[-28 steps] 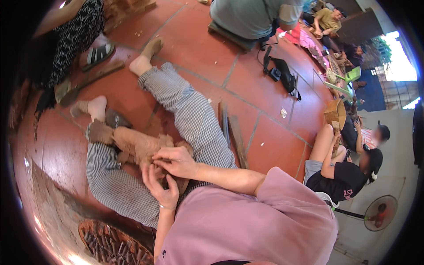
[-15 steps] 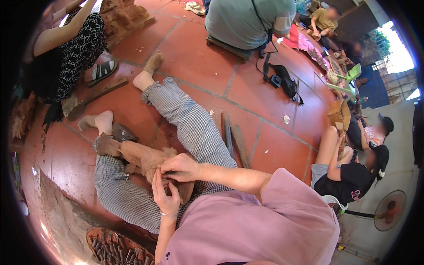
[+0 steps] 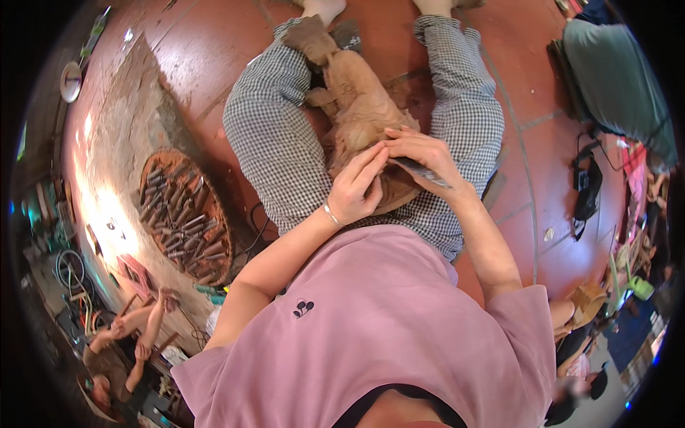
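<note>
A brown carved wooden figure [image 3: 364, 107] lies lengthwise between my knees, its narrow end pointing away from me. My left hand [image 3: 355, 187] rests on its near part, the fingers stretched out and the thumb apart. My right hand [image 3: 428, 158] bends over the same part, its fingertips meeting those of my left hand. Under the right palm sits a dark, flat, blade-like strip [image 3: 424, 173]; its far end is hidden beneath the fingers. The spot on the wood where the fingertips meet is covered by both hands.
On my left stands a round basket [image 3: 232, 246] full of wooden-handled carving tools, beside a grey stone-like slab [image 3: 118, 135]. A black bag [image 3: 588, 191] lies on the red tiles to the right. Other people sit at both sides, one in a grey-green shirt [image 3: 617, 82].
My view has swung toward my left and down, bringing the tool basket fully into sight. Both hands stay together on the carving; the dark strip in my right hand now shows.
</note>
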